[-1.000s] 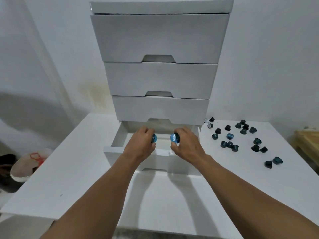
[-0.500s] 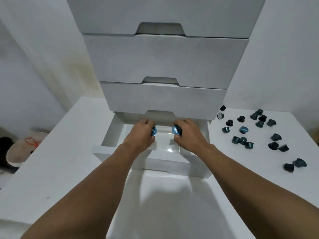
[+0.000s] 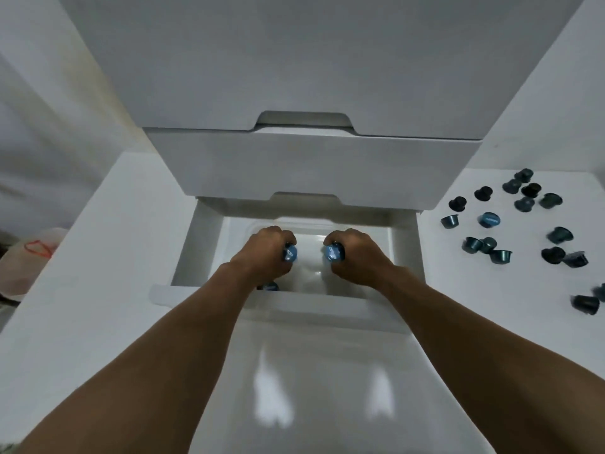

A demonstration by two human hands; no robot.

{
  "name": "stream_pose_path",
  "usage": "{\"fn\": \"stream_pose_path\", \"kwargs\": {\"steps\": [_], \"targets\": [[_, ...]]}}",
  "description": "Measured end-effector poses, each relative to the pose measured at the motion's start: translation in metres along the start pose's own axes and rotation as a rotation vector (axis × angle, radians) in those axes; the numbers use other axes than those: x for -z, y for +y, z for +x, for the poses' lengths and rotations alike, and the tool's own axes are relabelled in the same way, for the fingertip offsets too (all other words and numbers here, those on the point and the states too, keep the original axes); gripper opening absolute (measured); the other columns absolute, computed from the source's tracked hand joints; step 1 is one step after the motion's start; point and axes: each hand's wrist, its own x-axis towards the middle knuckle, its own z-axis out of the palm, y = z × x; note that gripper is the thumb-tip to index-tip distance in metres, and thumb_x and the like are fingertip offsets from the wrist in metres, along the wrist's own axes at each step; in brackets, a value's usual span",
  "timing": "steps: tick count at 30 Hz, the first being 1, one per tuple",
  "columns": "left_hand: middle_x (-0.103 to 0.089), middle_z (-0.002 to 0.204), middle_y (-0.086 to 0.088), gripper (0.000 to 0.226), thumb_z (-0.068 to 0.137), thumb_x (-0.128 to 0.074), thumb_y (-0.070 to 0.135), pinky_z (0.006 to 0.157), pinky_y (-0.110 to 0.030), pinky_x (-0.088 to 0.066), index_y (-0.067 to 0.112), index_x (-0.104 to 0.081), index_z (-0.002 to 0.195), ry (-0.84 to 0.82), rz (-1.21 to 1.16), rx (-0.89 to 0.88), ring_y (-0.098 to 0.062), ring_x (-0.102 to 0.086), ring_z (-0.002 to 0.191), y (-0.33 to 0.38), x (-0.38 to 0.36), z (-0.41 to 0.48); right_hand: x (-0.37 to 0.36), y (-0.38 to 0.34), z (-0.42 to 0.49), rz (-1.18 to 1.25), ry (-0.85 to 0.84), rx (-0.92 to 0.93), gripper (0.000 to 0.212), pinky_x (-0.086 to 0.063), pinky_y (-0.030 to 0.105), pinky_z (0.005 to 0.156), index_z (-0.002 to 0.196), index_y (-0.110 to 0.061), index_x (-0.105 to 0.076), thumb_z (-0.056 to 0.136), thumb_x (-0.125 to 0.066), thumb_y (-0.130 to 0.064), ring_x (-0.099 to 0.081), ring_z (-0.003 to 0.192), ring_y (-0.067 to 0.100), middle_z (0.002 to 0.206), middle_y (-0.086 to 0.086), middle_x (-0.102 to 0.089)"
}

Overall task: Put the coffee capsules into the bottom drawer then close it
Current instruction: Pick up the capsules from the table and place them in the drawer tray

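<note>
I see one blue capsule (image 3: pixel 290 253) gripped in my left hand (image 3: pixel 265 253) and another capsule (image 3: pixel 333 252) in my right hand (image 3: pixel 357 257), both low inside the open bottom drawer (image 3: pixel 209 244), a third capsule (image 3: pixel 270 286) half hidden under my left wrist, more capsules (image 3: pixel 510 221) scattered on the desk (image 3: pixel 98 257), blurred at the right edge.

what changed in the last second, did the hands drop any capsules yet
Both hands have sunk from above the front edge down into the open bottom drawer, as the camera leaned in closer. The left hand still grips a blue capsule and the right hand another blue capsule; neither is released. One capsule in the drawer now shows under the left wrist. The loose capsules on the table have not moved.
</note>
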Motion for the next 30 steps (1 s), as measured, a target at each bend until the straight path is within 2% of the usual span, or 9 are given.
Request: {"fn": "stream_pose_path", "kwargs": {"steps": [5,8,10,13,19,24,27,30], "targets": [[-0.061,0.118,-0.009,0.041,0.081,-0.067,0.024,0.088,-0.030,-0.043,0.016,-0.059,0.120,-0.130,0.013,-0.043,-0.026,-0.055,0.107,-0.013,-0.009,0.019,-0.016,-0.007,0.018,-0.039,-0.162,-0.012,0.039,-0.044,0.023,0.082,0.118,-0.018,-0.061,0.079,-0.067,-0.017,-0.058,0.103,0.021,0.114,0.003,-0.063],[-0.060,0.120,-0.008,0.041,0.080,-0.068,0.021,0.087,-0.028,-0.044,0.017,-0.059,0.120,-0.221,-0.039,-0.055,-0.025,-0.057,0.108,-0.019,-0.021,0.030,-0.026,-0.006,0.026,-0.054,-0.220,-0.016,0.036,-0.041,0.020,0.079,0.118,-0.016,-0.060,0.082,-0.067,-0.018,-0.060,0.102,0.022,0.115,0.007,-0.065],[-0.061,0.118,-0.009,0.038,0.081,-0.066,0.021,0.088,-0.030,-0.046,0.017,-0.059,0.118,-0.244,-0.054,-0.074,-0.025,-0.058,0.106,-0.021,-0.027,0.035,-0.030,-0.004,0.029,-0.067,-0.253,-0.042,0.036,-0.043,0.023,0.079,0.116,-0.016,-0.060,0.081,-0.069,-0.019,-0.061,0.101,0.023,0.115,0.008,-0.065],[-0.062,0.114,-0.012,0.033,0.082,-0.065,0.020,0.085,-0.030,-0.045,0.015,-0.061,0.114,-0.273,-0.053,-0.090,-0.027,-0.058,0.103,-0.024,-0.037,0.038,-0.034,0.001,0.030,-0.074,-0.270,-0.073,0.038,-0.048,0.026,0.081,0.112,-0.018,-0.062,0.076,-0.073,-0.018,-0.062,0.099,0.024,0.114,0.007,-0.065],[-0.061,0.112,-0.009,0.043,0.073,-0.076,0.022,0.079,-0.027,-0.042,0.016,-0.060,0.113,-0.316,-0.070,-0.078,-0.025,-0.057,0.101,-0.032,-0.043,0.043,-0.035,0.006,0.031,-0.058,-0.264,-0.069,0.040,-0.041,0.018,0.079,0.113,-0.016,-0.064,0.074,-0.073,-0.015,-0.060,0.101,0.021,0.114,0.005,-0.065],[-0.065,0.111,-0.006,0.039,0.075,-0.075,0.023,0.080,-0.026,-0.044,0.018,-0.064,0.112,-0.313,-0.108,-0.077,-0.023,-0.060,0.100,-0.034,-0.045,0.045,-0.034,0.004,0.029,-0.027,-0.237,-0.075,0.032,-0.040,0.016,0.081,0.114,-0.016,-0.066,0.083,-0.062,-0.013,-0.061,0.103,0.020,0.115,0.004,-0.066],[-0.064,0.111,-0.006,0.036,0.077,-0.075,0.021,0.085,-0.029,-0.049,0.018,-0.066,0.111,-0.356,-0.129,-0.061,-0.023,-0.061,0.099,-0.034,-0.046,0.045,-0.036,0.002,0.028,-0.019,-0.255,-0.124,0.030,-0.041,0.020,0.079,0.114,-0.016,-0.064,0.084,-0.062,-0.015,-0.060,0.100,0.021,0.114,0.005,-0.065],[-0.066,0.106,-0.006,0.032,0.073,-0.078,0.022,0.081,-0.029,-0.051,0.019,-0.068,0.103,-0.398,-0.125,-0.048,-0.022,-0.062,0.094,-0.035,-0.047,0.044,-0.037,-0.002,0.028,-0.034,-0.314,-0.141,0.026,-0.042,0.023,0.077,0.109,-0.013,-0.065,0.083,-0.064,-0.015,-0.058,0.092,0.020,0.110,0.004,-0.065]]}}
